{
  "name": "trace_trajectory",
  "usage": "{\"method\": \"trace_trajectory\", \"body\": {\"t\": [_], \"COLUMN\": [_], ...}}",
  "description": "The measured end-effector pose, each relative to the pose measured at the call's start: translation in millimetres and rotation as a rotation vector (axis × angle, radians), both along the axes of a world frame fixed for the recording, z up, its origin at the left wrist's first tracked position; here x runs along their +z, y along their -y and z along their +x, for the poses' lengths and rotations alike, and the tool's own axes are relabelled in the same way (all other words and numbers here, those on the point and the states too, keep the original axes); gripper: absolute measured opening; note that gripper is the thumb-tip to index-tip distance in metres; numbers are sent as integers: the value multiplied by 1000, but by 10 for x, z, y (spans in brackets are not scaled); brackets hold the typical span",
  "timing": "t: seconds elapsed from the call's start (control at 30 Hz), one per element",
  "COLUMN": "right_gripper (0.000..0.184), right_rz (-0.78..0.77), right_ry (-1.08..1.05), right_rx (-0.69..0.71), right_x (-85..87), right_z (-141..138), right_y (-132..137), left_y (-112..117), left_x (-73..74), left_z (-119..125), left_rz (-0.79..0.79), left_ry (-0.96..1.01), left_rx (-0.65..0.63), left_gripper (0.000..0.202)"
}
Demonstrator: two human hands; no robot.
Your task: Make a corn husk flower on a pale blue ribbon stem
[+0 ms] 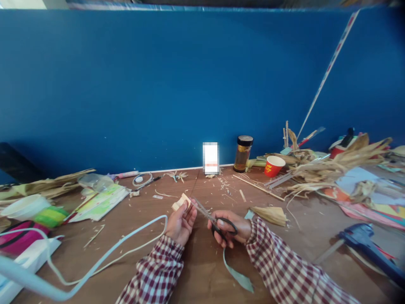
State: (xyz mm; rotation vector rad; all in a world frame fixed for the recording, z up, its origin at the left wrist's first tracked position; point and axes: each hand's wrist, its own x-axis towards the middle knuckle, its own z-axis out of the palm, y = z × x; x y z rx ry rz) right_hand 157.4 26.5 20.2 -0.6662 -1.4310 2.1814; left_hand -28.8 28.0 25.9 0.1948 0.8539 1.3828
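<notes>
Between the thumb and fingers of my left hand [182, 221] is a small pale piece of corn husk [181, 202], folded or layered. My right hand [232, 228] grips black-handled scissors [218, 222]. Their blades point up and left, with the tips close to the husk piece; whether they touch it I cannot tell. A pale blue-green strip [237, 272] lies curled on the table below my right hand. Beside my right wrist rests a flat dry husk piece [270, 214].
A blue glue gun [363, 238] lies at right, near a heap of dry husks [341, 164]. A jar [243, 154] and a red paper cup [274, 166] stand toward the blue partition [177, 84]. A white cable [126, 245] crosses the left side. Scraps litter the brown table [202, 274].
</notes>
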Motion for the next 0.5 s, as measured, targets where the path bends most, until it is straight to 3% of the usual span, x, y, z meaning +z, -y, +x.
{"method": "trace_trajectory", "body": {"t": [0.5], "right_gripper": [50], "right_rz": [-10], "right_ry": [8], "right_rx": [-69], "right_x": [-20], "right_z": [-26], "right_y": [5], "left_y": [-17], "left_x": [-17], "left_z": [33], "left_rz": [17], "left_ry": [-159], "left_rx": [-38], "left_gripper": [11]}}
